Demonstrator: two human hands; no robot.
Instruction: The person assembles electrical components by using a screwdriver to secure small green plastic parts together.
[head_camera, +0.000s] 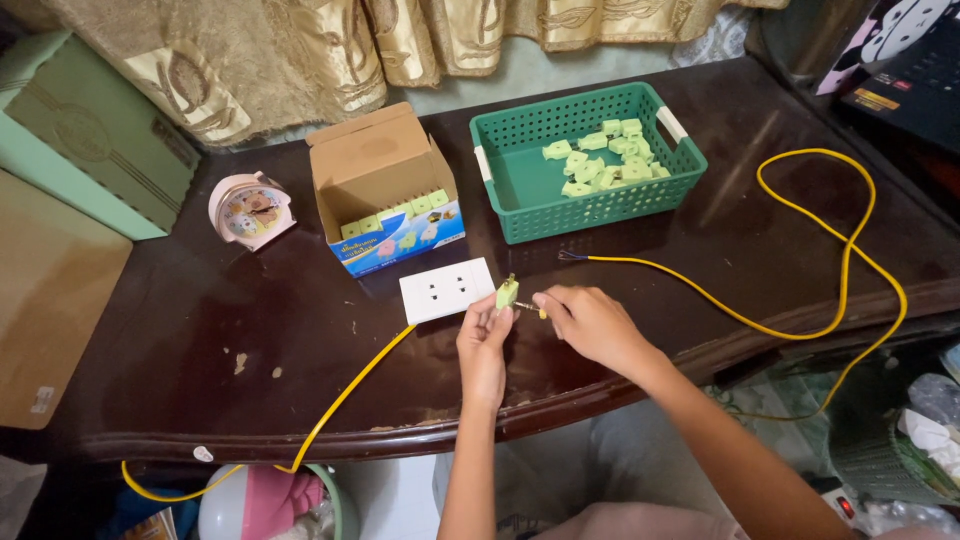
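Plug: a small pale green plug is being held up just above the tabletop, right beside the white socket plate.
Left hand: the left hand is pinching the plug between its fingertips, gripping it from below.
Right hand: the right hand is closing around a small yellow-handled screwdriver, its tip pointing at the plug's side.
Wire: a yellow wire is looping over the tabletop's right end, its bare end lying near the green basket; another yellow stretch is running from under the socket plate off the front edge.
Nearby: more green plugs are sitting in the basket, and others in an open cardboard box; a pink clock is standing to the left.
Risk: the screwdriver tip could be slipping off the small plug towards the left fingers, I'd judge, since the plug is being steadied only by a fingertip pinch in mid-air.
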